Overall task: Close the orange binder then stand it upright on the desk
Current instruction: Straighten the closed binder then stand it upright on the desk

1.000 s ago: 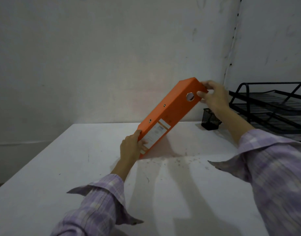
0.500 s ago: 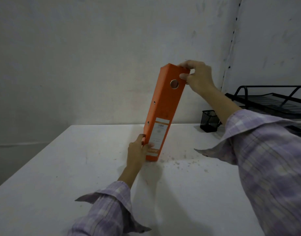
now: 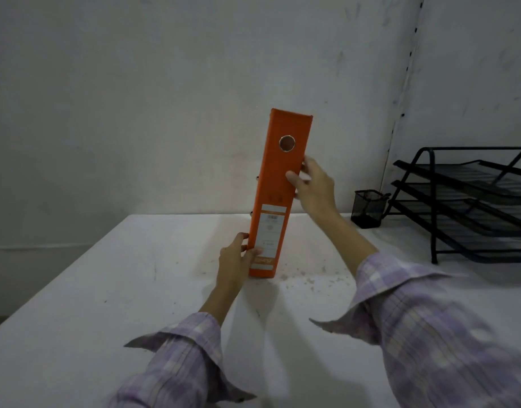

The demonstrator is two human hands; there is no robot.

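Observation:
The orange binder (image 3: pixel 278 184) stands nearly upright on the white desk (image 3: pixel 135 290), closed, its spine with a round finger hole and a white label facing me. It leans slightly to the right at the top. My left hand (image 3: pixel 237 259) grips its lower left edge close to the desk. My right hand (image 3: pixel 312 187) rests against the spine's right edge at mid height, thumb on the front and fingers behind.
A black mesh pen cup (image 3: pixel 368 208) stands at the back right by the wall. A black wire stack of letter trays (image 3: pixel 471 201) fills the right side. Small crumbs dot the desk right of the binder's foot.
The binder swung from a steep rightward tilt to nearly vertical. My right hand slid from its top corner down to the middle of its right edge. My left hand stayed at the base.

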